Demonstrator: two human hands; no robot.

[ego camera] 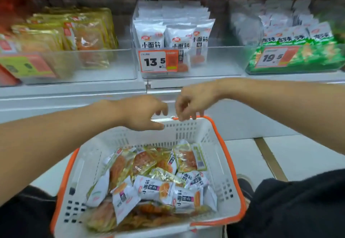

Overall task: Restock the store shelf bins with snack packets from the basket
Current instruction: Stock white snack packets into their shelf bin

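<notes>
A white basket with an orange rim [226, 165] sits between my knees, holding several snack packets: white ones [155, 189] and clear yellow ones [186, 158]. My left hand [143, 113] and my right hand [194, 100] hover side by side over the basket's far edge, fingers loosely curled, nothing in either. On the shelf above stand three clear bins: one with yellow packets [80, 36] at the left, a middle bin [168, 32] of white packets tagged 13.5, and a right bin [298, 51] of green and white packets tagged 19.5.
A white shelf ledge [74, 96] runs across just beyond my hands. Pale floor tiles with a brass strip [270, 159] lie to the right of the basket. My dark trouser legs [291, 209] flank the basket.
</notes>
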